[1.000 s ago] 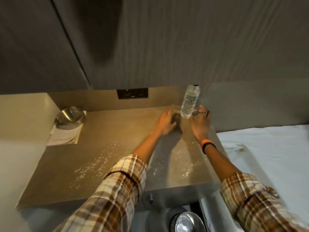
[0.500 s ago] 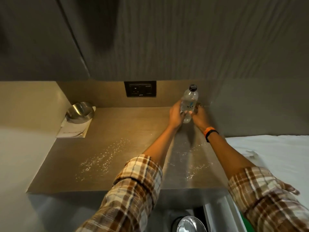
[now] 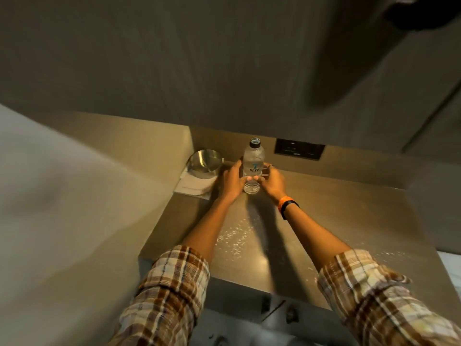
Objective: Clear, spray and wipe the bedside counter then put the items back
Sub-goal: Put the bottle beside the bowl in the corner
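Note:
A clear water bottle [image 3: 253, 166] with a dark cap stands upright at the back of the bedside counter [image 3: 324, 221]. My left hand [image 3: 233, 179] wraps its left side. My right hand [image 3: 272, 182] presses its lower right side with the fingertips. A faint clear glass rim [image 3: 267, 169] shows just behind my right fingers; I cannot tell whether that hand touches it. Spray droplets [image 3: 237, 236] glisten on the counter between my forearms.
A shiny metal bowl [image 3: 205, 162] sits on folded white paper [image 3: 193, 184] in the back left corner, close to my left hand. A dark power socket [image 3: 299, 152] is on the back wall. A pale wall bounds the counter's left side.
Both hands have moved the bottle from the counter's back right to the back left, beside the metal bowl. The view has swung left.

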A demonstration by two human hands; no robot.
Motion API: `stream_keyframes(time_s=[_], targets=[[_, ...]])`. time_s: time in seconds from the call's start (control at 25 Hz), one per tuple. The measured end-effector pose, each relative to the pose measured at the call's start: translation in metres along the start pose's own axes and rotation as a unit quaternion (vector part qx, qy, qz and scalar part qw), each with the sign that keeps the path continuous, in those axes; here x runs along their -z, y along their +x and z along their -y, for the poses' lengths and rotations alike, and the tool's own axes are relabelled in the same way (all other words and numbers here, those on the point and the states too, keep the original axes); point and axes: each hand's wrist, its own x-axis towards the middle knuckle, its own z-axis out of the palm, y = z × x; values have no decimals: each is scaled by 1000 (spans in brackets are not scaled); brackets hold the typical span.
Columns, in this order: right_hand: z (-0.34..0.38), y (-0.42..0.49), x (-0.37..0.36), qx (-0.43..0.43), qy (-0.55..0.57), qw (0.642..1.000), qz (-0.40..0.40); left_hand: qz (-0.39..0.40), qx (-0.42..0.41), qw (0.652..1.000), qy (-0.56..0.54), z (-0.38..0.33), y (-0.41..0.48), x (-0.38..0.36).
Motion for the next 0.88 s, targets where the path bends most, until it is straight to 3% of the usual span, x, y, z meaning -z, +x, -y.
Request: stream_keyframes(time_s=[0.24,0.52,0.68,0.76,0.88], targets=[[35,26,-61,-22,-5,999,-29,-2,6,1000,-28,24,26,51],[36,33,-67,-45,-4,999,-28,11,-13,999,-27,30,31,57],[25,13,-61,-10,-68,997,-23,-64,32,997,-5,34,8,45],[11,-4,-48,19,-138,990,-35,-92,15,993,68,42,-12,34],[-28,-43,-10,63,-290,953,-70,-46,-138,954,263,50,-49,0]])
